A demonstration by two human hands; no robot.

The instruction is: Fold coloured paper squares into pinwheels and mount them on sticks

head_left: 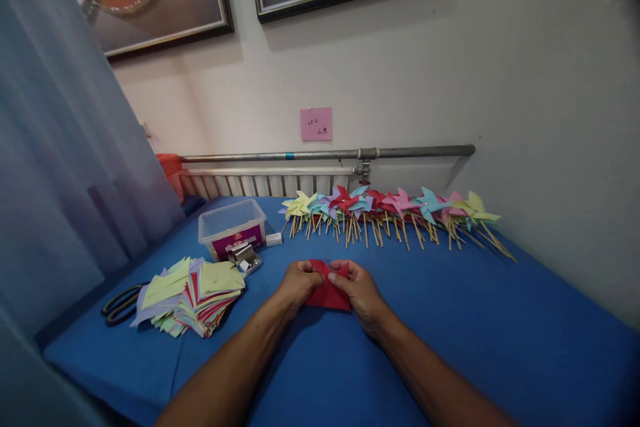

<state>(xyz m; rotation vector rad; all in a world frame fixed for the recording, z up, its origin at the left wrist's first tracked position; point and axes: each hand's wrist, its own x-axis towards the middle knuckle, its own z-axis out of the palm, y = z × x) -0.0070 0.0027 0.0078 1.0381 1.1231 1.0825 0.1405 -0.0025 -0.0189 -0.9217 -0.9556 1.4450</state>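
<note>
The left hand (299,282) and right hand (361,288) each pinch a top corner of the red paper square (327,296), maybe to keep it flat on the blue worktop (450,320), near the pinwheels (390,208).

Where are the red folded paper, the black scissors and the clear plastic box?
red folded paper (327,296), head view, lower flat part
black scissors (107,312), head view, handle rim
clear plastic box (237,241), head view, front label

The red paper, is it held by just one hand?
No, both the left hand and the right hand pinch the red paper.
</note>
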